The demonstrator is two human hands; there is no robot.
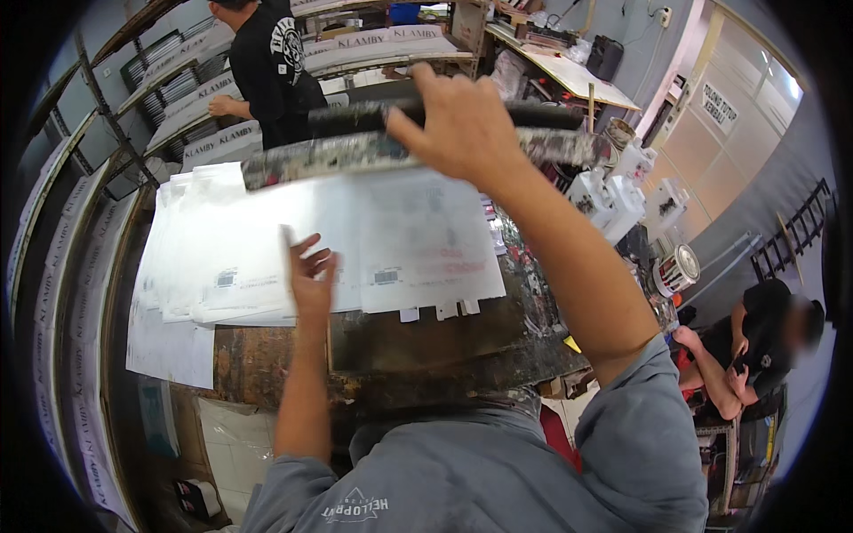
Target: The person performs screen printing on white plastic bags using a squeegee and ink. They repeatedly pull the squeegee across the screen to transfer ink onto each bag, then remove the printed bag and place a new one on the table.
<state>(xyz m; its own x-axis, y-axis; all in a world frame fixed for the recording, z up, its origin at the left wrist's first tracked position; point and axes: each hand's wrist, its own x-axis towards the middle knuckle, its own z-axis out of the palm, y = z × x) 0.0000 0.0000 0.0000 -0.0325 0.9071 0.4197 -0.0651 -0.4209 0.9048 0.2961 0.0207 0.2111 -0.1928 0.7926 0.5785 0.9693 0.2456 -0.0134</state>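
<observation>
My right hand [466,129] is raised at the far side of the table, its fingers wrapped over a long, paint-stained screen frame [320,158] with a black bar along its top. The frame spans the far edge of a spread of white printed sheets [435,231] and hides part of them. Over the middle of the sheets is my left hand [311,271], slightly blurred, fingers apart and partly bent, with nothing seen in it. Below the sheets lies the dark, stained table top [258,355]. Small white tabs [458,308] stick out from under the near sheet edge.
Racks of white printed panels [71,293] line the left side. A person in black [271,71] stands beyond the table; another [746,355] sits at the right. White plastic bottles [609,200] and a stained paint can [677,269] stand along the right side of the table.
</observation>
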